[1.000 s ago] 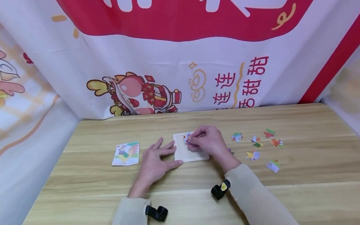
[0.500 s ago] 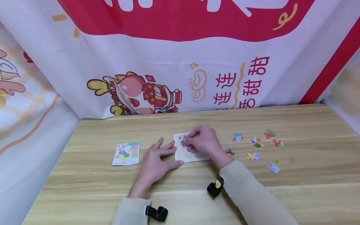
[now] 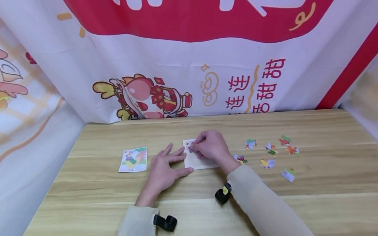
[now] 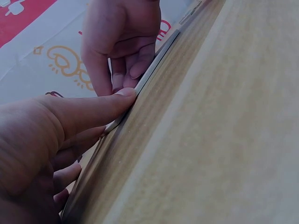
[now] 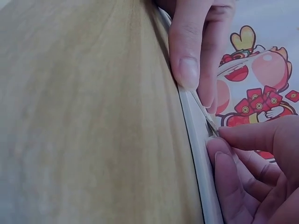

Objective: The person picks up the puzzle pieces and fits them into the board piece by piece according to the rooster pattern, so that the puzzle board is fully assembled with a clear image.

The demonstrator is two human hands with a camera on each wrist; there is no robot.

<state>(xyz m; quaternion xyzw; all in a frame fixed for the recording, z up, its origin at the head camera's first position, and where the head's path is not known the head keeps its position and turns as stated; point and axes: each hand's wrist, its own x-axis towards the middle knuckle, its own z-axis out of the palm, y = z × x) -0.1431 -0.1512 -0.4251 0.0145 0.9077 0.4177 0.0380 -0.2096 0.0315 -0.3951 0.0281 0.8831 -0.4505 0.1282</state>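
Observation:
A white puzzle tray (image 3: 200,164) lies flat on the table in the head view. My left hand (image 3: 163,171) rests at its left side with fingers spread, the thumb and fingertips touching the tray's edge. Over the tray, my right hand (image 3: 213,145) pinches a small puzzle piece (image 3: 188,144) between thumb and index finger at the upper left corner. The right wrist view shows that piece (image 5: 212,126) edge-on and tilted, low against the tray rim (image 5: 195,140). My right hand hides much of the tray's upper right part.
Several loose puzzle pieces (image 3: 267,163) lie scattered to the right of the tray, one group (image 3: 241,159) close beside my right wrist. A printed picture card (image 3: 133,160) lies left of my left hand. A printed cloth (image 3: 204,51) hangs behind the wooden table (image 3: 195,212).
My right hand has moved a little left with the puzzle piece, into the tray's upper left corner. The left hand has kept its place at the tray edge.

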